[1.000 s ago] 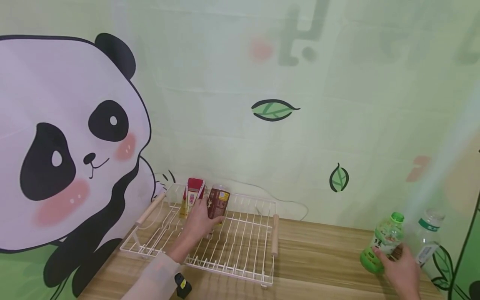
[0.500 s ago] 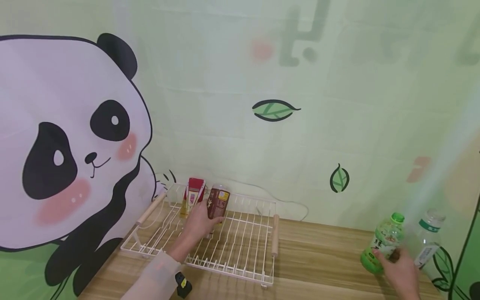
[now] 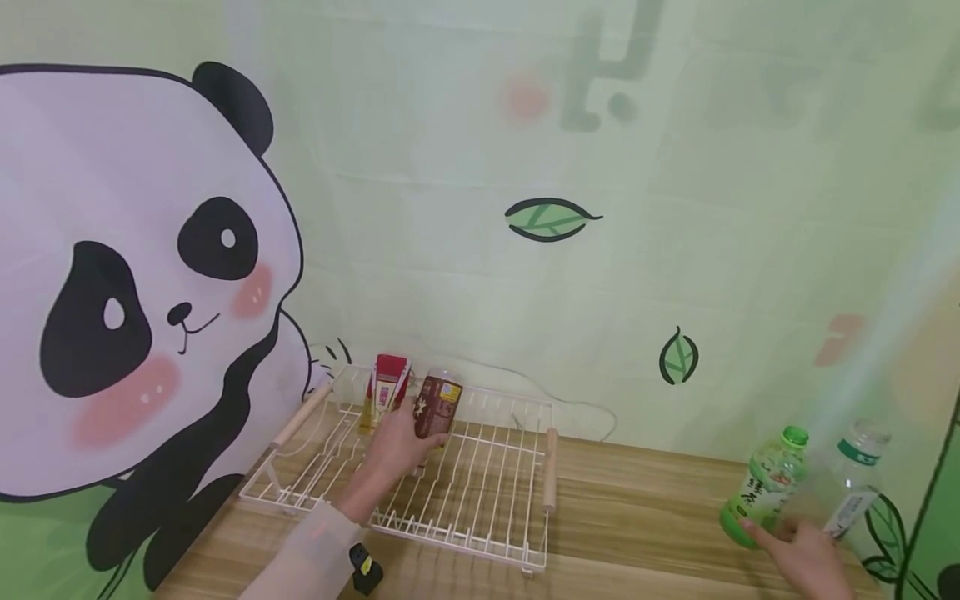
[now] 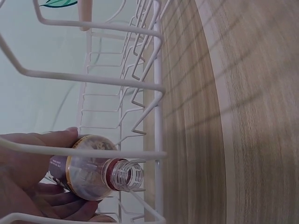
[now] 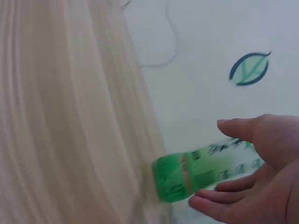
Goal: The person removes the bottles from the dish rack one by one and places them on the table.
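Note:
My left hand [image 3: 397,442] grips a brown-labelled clear plastic bottle [image 3: 438,408] over the wire rack. In the left wrist view its uncapped neck [image 4: 126,176] points down among the rack's wires, so the bottle is upside down. Beside it a red and white carton [image 3: 387,387] stands in the rack. Far to the right, a green tea bottle [image 3: 765,492] with a green cap stands upright on the table. My right hand [image 3: 806,554] is low beside it, thumb and fingers spread apart in the right wrist view, fingertips right at the bottle's lower part.
The white wire dish rack [image 3: 487,542] has wooden handles [image 3: 551,471] on both sides. A clear bottle [image 3: 858,475] with a green band stands behind the green one. A small black object [image 3: 366,571] shows by the left cuff. A printed panda backdrop [image 3: 480,292] rises behind the table.
My right hand has loosened from the green tea bottle's label and slid lower beside it. My left hand and the brown-labelled bottle have hardly moved.

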Tool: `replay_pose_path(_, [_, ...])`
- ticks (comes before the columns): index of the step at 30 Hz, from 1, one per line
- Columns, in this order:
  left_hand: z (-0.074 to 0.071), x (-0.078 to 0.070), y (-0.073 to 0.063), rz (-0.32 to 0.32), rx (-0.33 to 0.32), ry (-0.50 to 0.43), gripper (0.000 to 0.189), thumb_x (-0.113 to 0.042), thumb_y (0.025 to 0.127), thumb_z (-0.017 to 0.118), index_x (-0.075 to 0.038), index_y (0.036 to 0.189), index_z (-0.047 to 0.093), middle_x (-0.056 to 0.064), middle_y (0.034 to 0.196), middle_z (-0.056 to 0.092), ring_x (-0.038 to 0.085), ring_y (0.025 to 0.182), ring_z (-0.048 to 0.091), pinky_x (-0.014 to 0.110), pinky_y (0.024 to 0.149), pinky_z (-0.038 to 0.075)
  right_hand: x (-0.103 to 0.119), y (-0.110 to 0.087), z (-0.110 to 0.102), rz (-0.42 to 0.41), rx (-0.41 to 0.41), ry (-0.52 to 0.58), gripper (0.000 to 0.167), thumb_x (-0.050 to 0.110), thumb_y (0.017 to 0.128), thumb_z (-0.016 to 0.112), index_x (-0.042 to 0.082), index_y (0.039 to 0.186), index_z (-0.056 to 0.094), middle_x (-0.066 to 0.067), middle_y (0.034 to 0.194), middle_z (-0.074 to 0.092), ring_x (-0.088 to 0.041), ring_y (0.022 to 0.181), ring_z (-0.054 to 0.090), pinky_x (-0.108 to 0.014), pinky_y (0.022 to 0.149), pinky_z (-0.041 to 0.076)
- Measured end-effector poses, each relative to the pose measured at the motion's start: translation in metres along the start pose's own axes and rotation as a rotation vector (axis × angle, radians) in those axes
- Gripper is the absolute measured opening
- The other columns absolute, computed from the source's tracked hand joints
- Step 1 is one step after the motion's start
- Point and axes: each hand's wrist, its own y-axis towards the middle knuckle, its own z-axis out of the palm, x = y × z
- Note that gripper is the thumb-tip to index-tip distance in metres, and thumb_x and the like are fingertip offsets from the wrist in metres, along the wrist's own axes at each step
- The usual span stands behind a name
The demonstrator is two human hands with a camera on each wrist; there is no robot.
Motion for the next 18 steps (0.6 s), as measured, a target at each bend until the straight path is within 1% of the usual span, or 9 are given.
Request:
replay_pose_path(2, [0.0,0.0,0.0,-0.004,0.005,0.004,0.087,-0.032,0.09,0.088,0.007,0.153,0.042,0.029,0.124,0.067,0.038,0.106,0.07,0.051,0.085,0.061,0.008,-0.006,-0.002,-0.029,0.004,-0.044,0.116,0.079,0.096,0.052,-0.032,0.129,0.04,-0.051,0.124,0.053,-0.062,0.111,0.057,-0.062,0.086,0.056])
replay_pose_path(3, [0.0,0.0,0.0,-0.006,0.005,0.006,0.087,-0.032,0.09,0.088,0.007,0.153,0.042,0.029,0.124,0.068,0.038,0.106,0.07,0.051,0.085,0.061,0.013,-0.009,-0.002,-0.041,0.007,-0.056,0.111,0.077,0.097,0.052,-0.031,0.121,0.045,-0.048,0.113,0.057,-0.059,0.102,0.061,-0.058,0.082,0.057])
replay_pose_path(6, [0.0,-0.001,0.0,-0.01,0.001,0.017,0.089,-0.034,0.09,0.088,0.007,0.153,0.042,0.028,0.124,0.068,0.037,0.105,0.07,0.051,0.084,0.061,0.031,-0.017,-0.005,-0.092,0.011,-0.088,0.105,0.072,0.101,0.051,-0.03,0.122,0.047,-0.044,0.113,0.062,-0.056,0.103,0.063,-0.058,0.083,0.057])
replay_pose_path(9, [0.0,-0.002,0.0,-0.011,-0.006,0.014,0.086,-0.035,0.089,0.088,0.007,0.151,0.046,0.026,0.121,0.069,0.035,0.102,0.07,0.048,0.081,0.061,0.05,-0.024,-0.005,-0.131,0.019,-0.061,0.104,0.072,0.102,0.05,-0.028,0.13,0.046,-0.043,0.121,0.061,-0.056,0.111,0.062,-0.058,0.088,0.057])
replay_pose_path(10, [0.0,-0.002,0.0,-0.009,-0.006,0.01,0.084,-0.035,0.089,0.088,0.006,0.15,0.047,0.024,0.12,0.069,0.033,0.101,0.07,0.047,0.08,0.061,0.056,-0.026,-0.005,-0.147,0.017,-0.052,0.107,0.071,0.102,0.05,-0.029,0.138,0.039,-0.045,0.134,0.055,-0.058,0.121,0.057,-0.062,0.093,0.055])
replay_pose_path(11, [0.0,-0.002,0.0,-0.005,-0.006,0.001,0.082,-0.035,0.089,0.088,0.005,0.148,0.049,0.023,0.118,0.069,0.032,0.099,0.07,0.045,0.079,0.061,0.062,-0.028,-0.004,-0.158,0.014,-0.036,0.108,0.071,0.102,0.051,-0.028,0.141,0.038,-0.045,0.137,0.053,-0.058,0.124,0.056,-0.061,0.095,0.055])
replay_pose_path(14, [-0.001,-0.004,0.001,0.012,-0.004,-0.035,0.076,-0.035,0.088,0.089,0.002,0.144,0.054,0.019,0.117,0.07,0.029,0.097,0.069,0.042,0.076,0.062,0.078,-0.032,-0.002,-0.196,-0.012,-0.008,0.108,0.072,0.101,0.053,-0.025,0.146,0.036,-0.045,0.143,0.048,-0.058,0.129,0.052,-0.063,0.099,0.053])
replay_pose_path(18, [-0.003,-0.009,0.0,0.051,-0.004,-0.065,0.074,-0.033,0.087,0.09,0.0,0.144,0.056,0.017,0.119,0.07,0.027,0.098,0.069,0.042,0.076,0.062,0.097,-0.038,0.003,-0.27,-0.086,-0.007,0.102,0.068,0.101,0.057,-0.02,0.148,0.038,-0.043,0.146,0.048,-0.057,0.132,0.051,-0.064,0.104,0.05])
